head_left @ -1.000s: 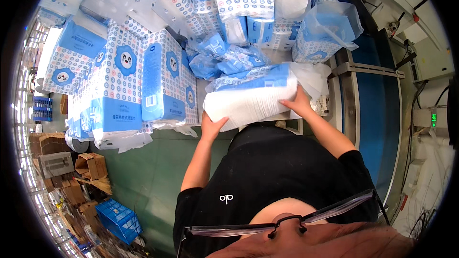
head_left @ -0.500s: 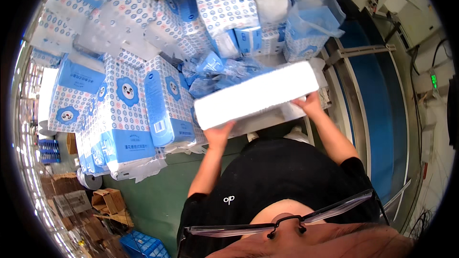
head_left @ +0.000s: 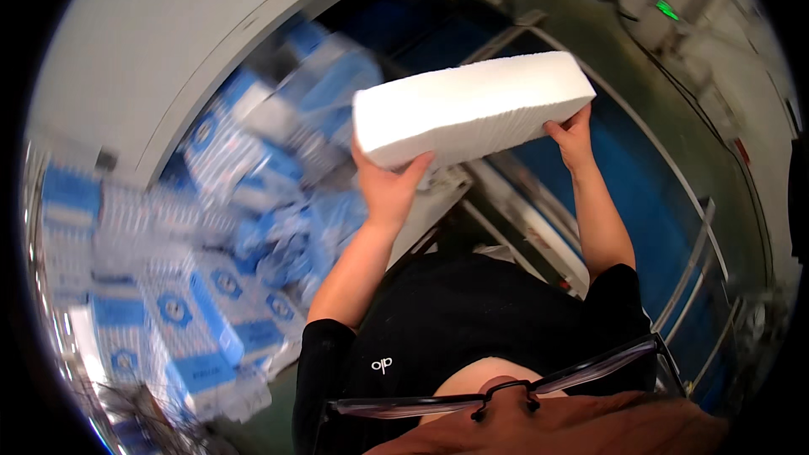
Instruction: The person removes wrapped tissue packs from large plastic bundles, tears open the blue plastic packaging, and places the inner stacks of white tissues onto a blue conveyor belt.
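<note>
A long white stack of folded tissue paper [head_left: 472, 105] is held up in front of me, with no wrapper on it. My left hand [head_left: 389, 181] grips its left end, the thumb along the near side. On the right end, my right hand [head_left: 575, 136] is closed with the thumb against the layered side. The fingers behind and under the stack are partly hidden. The stack tilts slightly, its right end farther from me, over the near side of a blue conveyor belt [head_left: 628, 190].
Blue-and-white printed tissue packs [head_left: 173, 312] lie piled at the left, with crumpled blue plastic film [head_left: 286, 244] among them. A pale machine cover [head_left: 168, 42] arches over the far left. A metal rail [head_left: 645, 122] edges the belt, and cables [head_left: 674, 76] run beyond it.
I have turned to the right, carrying the tissue stack away from the pile of packs and over the conveyor side. Both hands still hold its ends.
</note>
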Tool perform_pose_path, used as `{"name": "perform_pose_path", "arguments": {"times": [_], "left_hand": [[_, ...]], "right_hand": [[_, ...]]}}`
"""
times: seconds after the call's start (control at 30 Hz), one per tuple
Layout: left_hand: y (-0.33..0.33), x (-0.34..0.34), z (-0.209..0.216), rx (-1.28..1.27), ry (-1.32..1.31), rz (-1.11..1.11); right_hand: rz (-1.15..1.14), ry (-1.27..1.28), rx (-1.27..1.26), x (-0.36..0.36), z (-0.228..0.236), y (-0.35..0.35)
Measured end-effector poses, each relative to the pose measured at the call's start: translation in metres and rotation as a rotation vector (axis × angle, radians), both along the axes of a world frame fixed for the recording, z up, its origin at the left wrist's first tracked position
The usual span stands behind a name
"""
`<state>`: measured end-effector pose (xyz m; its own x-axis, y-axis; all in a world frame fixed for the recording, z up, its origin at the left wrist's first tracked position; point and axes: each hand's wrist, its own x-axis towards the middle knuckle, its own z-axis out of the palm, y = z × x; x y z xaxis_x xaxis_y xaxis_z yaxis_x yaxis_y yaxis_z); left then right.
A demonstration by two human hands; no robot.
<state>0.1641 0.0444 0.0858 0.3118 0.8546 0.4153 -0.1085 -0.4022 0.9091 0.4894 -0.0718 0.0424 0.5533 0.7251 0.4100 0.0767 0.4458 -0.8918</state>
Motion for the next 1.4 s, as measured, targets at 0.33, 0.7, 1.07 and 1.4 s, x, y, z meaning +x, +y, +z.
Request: {"name": "perform_pose_path", "arguments": {"times": [0.33, 0.7, 1.07, 1.4], "left_hand": [[-0.098, 0.305, -0.087, -0.806, 0.174, -0.231], [-0.120, 0.277, -0.128, -1.976, 0.409, -0.820], [-0.072, -0.001, -0.084, -0.316, 0.562, 0.039], [-0.116, -0.321, -0.042, 0.446, 0.706, 1.918]], "right_hand": [[-0.192, 0.049, -0.716, 0.266, -0.093, -0.137], [-0.501, -1.152, -1.142, 0.227, -0.077, -0.131], [-0.825, -1.166, -0.715, 0.219, -0.142, -0.171], [0.468, -0.551, -0.160, -0.137, -0.008, 0.038]]}}
